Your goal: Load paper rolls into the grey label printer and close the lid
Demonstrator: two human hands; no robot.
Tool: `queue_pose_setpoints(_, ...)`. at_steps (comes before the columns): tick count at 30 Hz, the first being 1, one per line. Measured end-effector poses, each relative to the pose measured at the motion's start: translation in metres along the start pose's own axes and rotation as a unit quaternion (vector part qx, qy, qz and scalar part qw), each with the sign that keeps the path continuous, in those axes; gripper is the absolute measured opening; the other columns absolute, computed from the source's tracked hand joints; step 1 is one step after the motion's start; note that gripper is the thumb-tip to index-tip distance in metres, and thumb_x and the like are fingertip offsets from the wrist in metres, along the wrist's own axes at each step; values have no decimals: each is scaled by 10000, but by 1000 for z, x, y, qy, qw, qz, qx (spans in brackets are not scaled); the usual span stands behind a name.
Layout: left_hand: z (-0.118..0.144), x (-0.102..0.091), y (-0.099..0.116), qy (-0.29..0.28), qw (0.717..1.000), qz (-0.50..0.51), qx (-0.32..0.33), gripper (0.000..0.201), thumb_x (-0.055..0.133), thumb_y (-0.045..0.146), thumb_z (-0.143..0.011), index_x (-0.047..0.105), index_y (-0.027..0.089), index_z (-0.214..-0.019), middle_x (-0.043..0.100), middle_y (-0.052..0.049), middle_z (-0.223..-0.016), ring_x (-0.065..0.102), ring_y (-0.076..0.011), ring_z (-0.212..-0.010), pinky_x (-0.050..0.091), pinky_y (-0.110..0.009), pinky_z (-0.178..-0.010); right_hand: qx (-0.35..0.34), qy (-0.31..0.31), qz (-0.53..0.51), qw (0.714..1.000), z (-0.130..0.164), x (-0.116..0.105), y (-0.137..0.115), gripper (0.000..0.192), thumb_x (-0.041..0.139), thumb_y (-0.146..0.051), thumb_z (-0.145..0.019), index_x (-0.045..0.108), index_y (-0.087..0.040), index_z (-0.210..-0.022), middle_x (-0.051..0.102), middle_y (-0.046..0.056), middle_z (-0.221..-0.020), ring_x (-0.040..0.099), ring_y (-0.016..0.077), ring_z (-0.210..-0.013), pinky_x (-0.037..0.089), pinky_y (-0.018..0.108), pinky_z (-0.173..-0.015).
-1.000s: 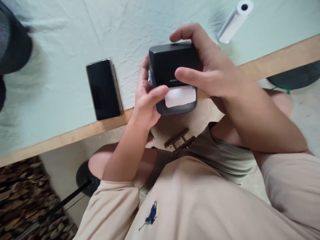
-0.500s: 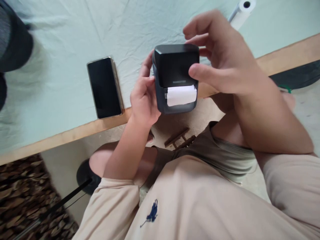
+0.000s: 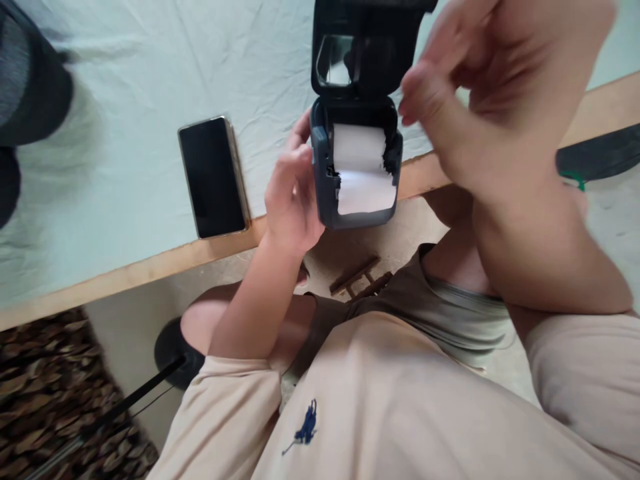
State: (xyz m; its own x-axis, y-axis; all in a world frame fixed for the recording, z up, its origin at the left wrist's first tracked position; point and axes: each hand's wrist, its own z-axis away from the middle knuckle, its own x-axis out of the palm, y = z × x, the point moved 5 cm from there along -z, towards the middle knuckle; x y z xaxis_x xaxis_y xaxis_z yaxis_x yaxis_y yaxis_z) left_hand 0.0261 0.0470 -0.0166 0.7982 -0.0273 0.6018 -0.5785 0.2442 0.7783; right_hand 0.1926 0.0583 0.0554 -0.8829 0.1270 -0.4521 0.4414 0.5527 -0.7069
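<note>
Left hand clasps the open receipt printer; right hand hovers empty, fingers loose. The paper roll could tumble out beyond the desk edge.

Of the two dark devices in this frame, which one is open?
The small printer, held at its side by the left hand: its lid is flipped up, showing the white paper roll. The phone lies flat on the cloth, untouched.

Beige shirt; navy chest emblem; olive shorts.
</note>
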Motion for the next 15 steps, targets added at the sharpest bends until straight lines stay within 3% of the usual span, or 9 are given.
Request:
queue_pose_setpoints(2,1,-1,-2,1,1000,-5,7,234,579,312,-887,645,270,-1109,720,-24,-1125,516,-276,-1470,512,-386,-1136,-6,-118,108,987,-1,8,-2,70,672,-289,-887,660,-234,-930,667,-20,-875,599,112,-743,495,293,-712)
queue_pose_setpoints(4,2,-3,-5,-7,1000,-20,11,296,655,311,-865,643,286,-1159,729,-24,-1154,529,-288,-1461,520,-399,-1139,31,-221,247,943,-2,18,2,256,706,-301,-822,675,-274,-1075,675,15,-862,641,204,-756,541,388,-739)
queue_pose_setpoints(6,2,-5,-8,-23,999,-39,9,366,705,333,-845,645,316,-1206,743,-25,-1153,523,-301,-1466,538,-409,-1130,68,-275,338,897,-3,24,7,374,712,-323,-799,683,-294,-1170,671,48,-833,666,284,-805,560,455,-757)
queue_pose_setpoints(7,2,-6,-9,-32,999,-43,7,382,711,334,-847,646,325,-1223,748,-27,-1141,523,-302,-1467,548,-403,-1121,76,-284,350,889,-3,26,8,409,709,-314,-789,687,-292,-1197,679,58,-837,678,311,-846,569,471,-766)
queue_pose_setpoints(10,3,-5,-7,-31,999,-29,-1,356,622,278,-925,624,294,-1281,747,-25,-1126,535,-280,-1464,557,-389,-1116,69,-276,301,910,-5,27,4,474,698,-263,-744,698,-266,-1219,738,54,-956,706,330,-954,585,508,-848)
queue_pose_setpoints(12,4,-1,-4,-16,1000,-6,-7,337,495,196,-975,596,231,-1295,735,-20,-1104,519,-269,-1481,536,-434,-1142,63,-245,236,938,-5,18,-2,523,684,-235,-727,679,-268,-1250,747,7,-1052,717,276,-995,594,445,-873)
queue_pose_setpoints(13,4,1,-3,-4,1000,6,-10,328,451,160,-981,586,204,-1277,729,-17,-1085,500,-268,-1496,518,-462,-1159,74,-218,184,956,-5,11,-5,521,671,-223,-735,671,-289,-1251,738,-28,-1077,718,223,-987,593,362,-823)
queue_pose_setpoints(15,4,3,0,16,999,32,-10,265,449,138,-975,585,184,-1198,721,-16,-1028,465,-275,-1520,482,-484,-1193,159,-128,20,979,-6,-6,-3,452,649,-220,-760,669,-338,-1196,713,-103,-1071,690,96,-865,509,208,-617)
